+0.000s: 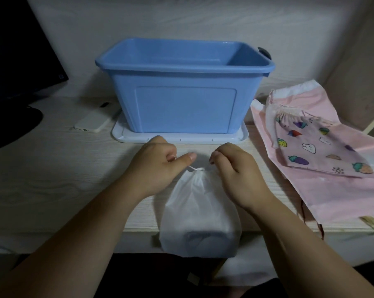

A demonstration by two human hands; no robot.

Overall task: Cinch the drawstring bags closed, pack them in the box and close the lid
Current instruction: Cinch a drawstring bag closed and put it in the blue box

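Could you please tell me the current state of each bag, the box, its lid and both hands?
blue box: open, standing on its lid
white lid: off, flat under the box
white bag: mouth cinched, overhanging the table edge
left hand: pinches the cord
right hand: pinches the white bag's mouth
fruit-print bag: mouth gathered, lying on the pink bag
pink bag: lying flat, mouth unclear

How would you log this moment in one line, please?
step: cinching white bag; left hand: pinches cord; right hand: pinches cord; blue box: open
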